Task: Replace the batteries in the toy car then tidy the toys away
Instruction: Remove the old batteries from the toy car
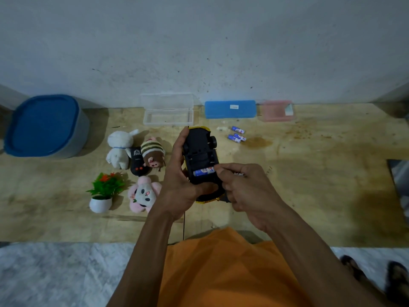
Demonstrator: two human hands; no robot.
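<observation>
Worn wooden counter against a grey speckled wall. Far left, blue-lidded tub. Next, white potted fake plant, then white bunny plush, black remote, striped brown plush and pink panda plush clustered just beside each other. Behind them at the wall, clear open case. Centre: left hand grips the toy car, held upside down above the counter, black underside up, yellow body showing at the edges, battery bay open. One blue-white battery lies in the near slot of the bay. Right hand, fingers curled, thumb and forefinger pinching that battery's right end; something small also shows under its fingers, can't tell what. Right of the car, blue box and pink box at the wall; loose batteries on the counter near the car's far end.
</observation>
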